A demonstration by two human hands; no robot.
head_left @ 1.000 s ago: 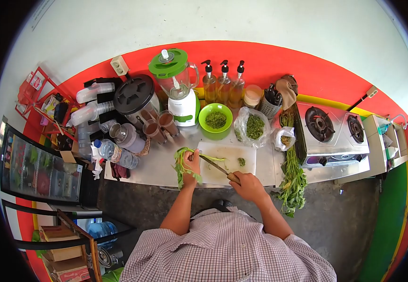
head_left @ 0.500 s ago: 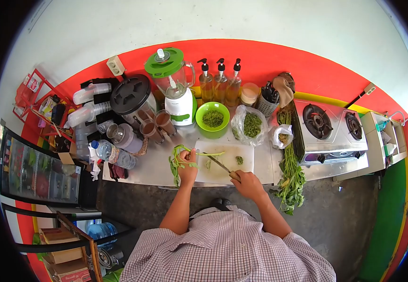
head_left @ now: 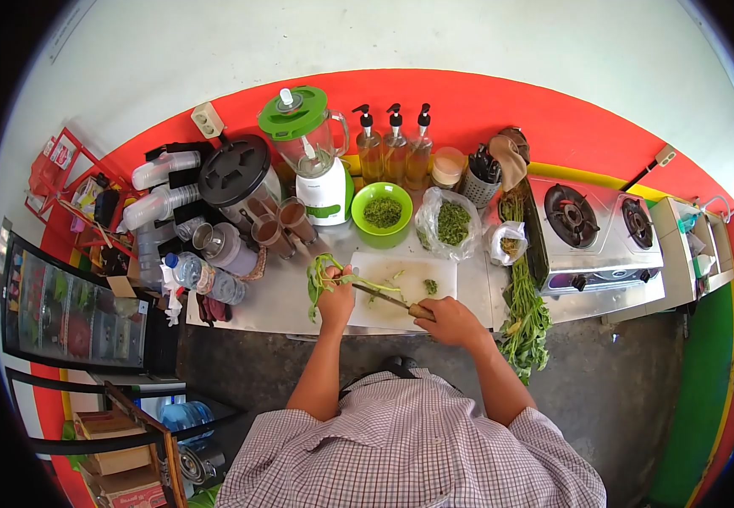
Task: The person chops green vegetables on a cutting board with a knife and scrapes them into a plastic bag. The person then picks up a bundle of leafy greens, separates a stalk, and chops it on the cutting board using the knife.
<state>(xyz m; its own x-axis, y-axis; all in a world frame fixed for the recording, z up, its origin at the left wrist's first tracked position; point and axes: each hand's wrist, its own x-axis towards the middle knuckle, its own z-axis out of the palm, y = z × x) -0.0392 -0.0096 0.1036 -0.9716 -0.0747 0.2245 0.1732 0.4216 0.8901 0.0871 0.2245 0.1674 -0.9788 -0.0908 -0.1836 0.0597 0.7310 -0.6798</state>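
My left hand (head_left: 336, 301) is closed around a leafy green stalk (head_left: 319, 284) at the left edge of the white cutting board (head_left: 392, 315). The stalk's leaves hang out on the left and its pale stem points right over the board. My right hand (head_left: 453, 323) grips the wooden handle of a knife (head_left: 397, 302). Its blade slants up and left, with the tip close to my left fingers. Cut green bits (head_left: 430, 287) lie on the board. Behind it stands a green bowl (head_left: 360, 232) with chopped greens inside, beside a clear plastic bag (head_left: 453, 225) of chopped greens.
A blender (head_left: 320, 188) and several pump bottles (head_left: 395, 157) line the back wall. Cups (head_left: 274, 235) and plastic bottles (head_left: 214, 279) crowd the left. A long bunch of greens (head_left: 523, 326) overhangs the front edge, left of the gas stove (head_left: 599, 237).
The knife has swung to a flatter angle, its tip now nearer my left hand. My right hand has shifted slightly up. The stem over the board looks shorter, with a piece lying apart.
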